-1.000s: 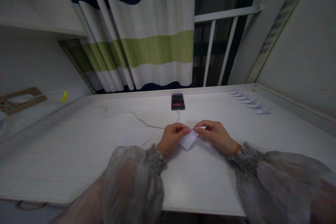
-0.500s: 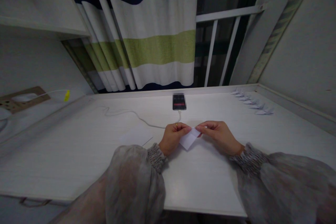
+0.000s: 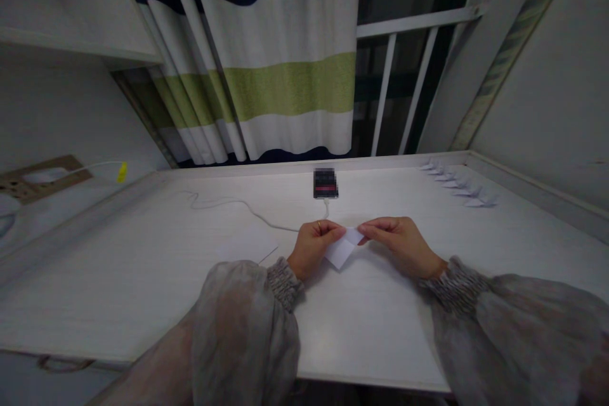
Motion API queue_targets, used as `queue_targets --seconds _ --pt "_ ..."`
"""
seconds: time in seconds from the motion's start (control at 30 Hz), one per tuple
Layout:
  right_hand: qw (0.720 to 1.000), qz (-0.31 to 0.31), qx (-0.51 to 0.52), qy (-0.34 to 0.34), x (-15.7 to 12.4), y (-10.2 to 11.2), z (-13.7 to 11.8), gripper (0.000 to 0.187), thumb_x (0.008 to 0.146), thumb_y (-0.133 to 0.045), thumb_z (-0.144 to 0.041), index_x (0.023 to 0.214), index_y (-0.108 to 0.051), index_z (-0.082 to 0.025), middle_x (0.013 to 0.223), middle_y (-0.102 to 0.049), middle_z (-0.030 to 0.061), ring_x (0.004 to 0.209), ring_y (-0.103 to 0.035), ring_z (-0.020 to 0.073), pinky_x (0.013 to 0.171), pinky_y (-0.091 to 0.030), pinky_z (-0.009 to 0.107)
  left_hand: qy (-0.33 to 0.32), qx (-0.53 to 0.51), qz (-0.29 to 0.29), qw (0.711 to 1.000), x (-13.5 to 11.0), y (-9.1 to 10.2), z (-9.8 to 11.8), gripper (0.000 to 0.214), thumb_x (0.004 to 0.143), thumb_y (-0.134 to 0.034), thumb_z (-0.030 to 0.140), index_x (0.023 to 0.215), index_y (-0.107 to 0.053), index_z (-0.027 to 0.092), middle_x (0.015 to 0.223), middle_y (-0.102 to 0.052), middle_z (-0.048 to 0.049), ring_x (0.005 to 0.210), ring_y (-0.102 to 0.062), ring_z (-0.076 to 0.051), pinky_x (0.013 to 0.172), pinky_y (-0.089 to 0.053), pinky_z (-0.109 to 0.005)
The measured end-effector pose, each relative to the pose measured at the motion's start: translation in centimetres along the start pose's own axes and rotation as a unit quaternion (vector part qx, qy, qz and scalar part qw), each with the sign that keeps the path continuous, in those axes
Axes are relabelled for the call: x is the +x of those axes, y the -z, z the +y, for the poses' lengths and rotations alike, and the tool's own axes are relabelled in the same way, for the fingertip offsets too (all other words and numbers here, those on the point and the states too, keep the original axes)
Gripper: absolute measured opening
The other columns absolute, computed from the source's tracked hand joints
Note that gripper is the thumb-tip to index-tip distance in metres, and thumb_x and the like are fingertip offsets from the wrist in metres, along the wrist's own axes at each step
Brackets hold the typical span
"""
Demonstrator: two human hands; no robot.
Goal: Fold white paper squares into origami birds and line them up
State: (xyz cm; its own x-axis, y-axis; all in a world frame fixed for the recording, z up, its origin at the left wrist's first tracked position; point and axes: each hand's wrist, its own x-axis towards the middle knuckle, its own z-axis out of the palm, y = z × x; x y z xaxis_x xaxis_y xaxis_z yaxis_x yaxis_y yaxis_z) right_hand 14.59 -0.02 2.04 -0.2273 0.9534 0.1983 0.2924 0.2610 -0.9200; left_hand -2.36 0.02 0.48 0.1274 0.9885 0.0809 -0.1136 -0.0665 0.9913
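Note:
A small white folded paper [image 3: 343,248] is held just above the white desk [image 3: 143,279] between both my hands. My left hand [image 3: 313,246], with a ring on one finger, pinches its left edge. My right hand [image 3: 398,242] pinches its upper right corner with thumb and forefinger. The paper's lower point hangs down toward the desk surface. Both my arms are in loose grey sleeves.
A phone [image 3: 325,183] lies beyond my hands with a white cable [image 3: 238,205] running left across the desk. A flat paper sheet [image 3: 246,247] lies left of my hands. Several small folded paper pieces [image 3: 459,186] sit in a row at the far right. A striped curtain [image 3: 280,76] hangs behind.
My hands and the paper stay together with only slight shifts of the fingers on the paper. The view has moved a little.

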Motion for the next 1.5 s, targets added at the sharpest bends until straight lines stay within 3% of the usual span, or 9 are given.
queue_targets --seconds 0.2,0.43,0.67,0.73,0.83,0.97,1.23,1.5 --pt "1.0 0.008 0.011 0.001 -0.1 0.1 -0.2 0.025 0.067 -0.059 -0.04 0.059 -0.066 -0.017 0.064 -0.066 0.0018 0.064 -0.057 0.0138 0.068 -0.041 0.027 0.001 -0.001 -0.011 1.0 0.1 0.1 -0.1 0.024 0.055 -0.068 0.034 0.059 -0.063 0.011 0.05 -0.055 0.0001 0.045 -0.041 -0.006 0.045 -0.029 -0.02" --pt "0.995 0.023 0.093 -0.016 0.2 -0.2 0.3 0.023 0.065 -0.062 -0.038 0.06 -0.065 -0.016 0.058 -0.065 0.0017 0.059 -0.056 0.0122 0.065 -0.042 0.027 0.002 -0.005 -0.009 1.0 0.2 0.0 -0.2 0.022 0.056 -0.068 0.031 0.061 -0.064 0.011 0.053 -0.057 -0.0002 0.046 -0.043 -0.006 0.046 -0.03 -0.02" --pt "0.979 0.119 0.165 -0.029 1.2 0.8 0.8 0.026 0.061 -0.065 -0.041 0.06 -0.059 -0.016 0.056 -0.06 0.0008 0.052 -0.055 0.0116 0.061 -0.043 0.027 0.013 -0.018 0.039 0.999 0.5 0.4 -0.2 0.022 0.054 -0.07 0.031 0.059 -0.063 0.01 0.051 -0.056 0.0003 0.045 -0.043 -0.006 0.045 -0.03 -0.02" --pt "0.981 0.107 0.164 -0.01 1.3 0.7 1.0 0.027 0.065 -0.061 -0.043 0.062 -0.059 -0.016 0.058 -0.059 0.001 0.057 -0.054 0.0115 0.064 -0.043 0.026 0.014 -0.014 0.036 0.999 0.5 0.4 -0.2 0.022 0.054 -0.069 0.031 0.06 -0.063 0.011 0.052 -0.056 0.0004 0.045 -0.043 -0.006 0.045 -0.029 -0.02" --pt "0.991 0.034 0.132 0.001 1.0 0.0 0.9 0.028 0.068 -0.058 -0.043 0.071 -0.062 -0.016 0.069 -0.061 0.0018 0.067 -0.054 0.012 0.066 -0.041 0.025 0.014 0.007 0.003 1.0 0.4 0.2 -0.3 0.024 0.056 -0.068 0.033 0.062 -0.064 0.01 0.052 -0.056 0.0007 0.045 -0.042 -0.005 0.045 -0.028 -0.02" --pt "0.995 -0.042 0.075 -0.042 0.3 -1.1 0.5 0.027 0.064 -0.061 -0.04 0.071 -0.063 -0.014 0.064 -0.058 -0.0004 0.058 -0.048 0.0096 0.056 -0.037 0.023 0.02 0.024 -0.043 0.999 0.2 0.0 -0.5 0.026 0.056 -0.067 0.034 0.064 -0.064 0.01 0.052 -0.054 0.0009 0.045 -0.041 -0.005 0.045 -0.027 -0.02" --pt "0.997 -0.06 0.031 -0.02 0.3 -1.2 0.5 0.019 0.066 -0.059 -0.033 0.063 -0.059 -0.014 0.058 -0.054 -0.0018 0.055 -0.043 0.0088 0.053 -0.033 0.022 0.05 0.022 -0.035 0.998 0.1 -0.2 -0.7 0.025 0.056 -0.066 0.035 0.058 -0.062 0.01 0.048 -0.051 0.0019 0.043 -0.038 -0.005 0.043 -0.026 -0.02" --pt "0.988 -0.061 0.107 -0.091 0.6 -0.3 0.2 0.019 0.061 -0.061 -0.031 0.059 -0.058 -0.013 0.051 -0.051 -0.0039 0.048 -0.04 0.0066 0.051 -0.029 0.023 0.015 0.041 -0.023 0.999 0.3 0.0 -0.6 0.025 0.058 -0.064 0.034 0.06 -0.063 0.009 0.05 -0.053 0.001 0.044 -0.039 -0.005 0.044 -0.027 -0.02"
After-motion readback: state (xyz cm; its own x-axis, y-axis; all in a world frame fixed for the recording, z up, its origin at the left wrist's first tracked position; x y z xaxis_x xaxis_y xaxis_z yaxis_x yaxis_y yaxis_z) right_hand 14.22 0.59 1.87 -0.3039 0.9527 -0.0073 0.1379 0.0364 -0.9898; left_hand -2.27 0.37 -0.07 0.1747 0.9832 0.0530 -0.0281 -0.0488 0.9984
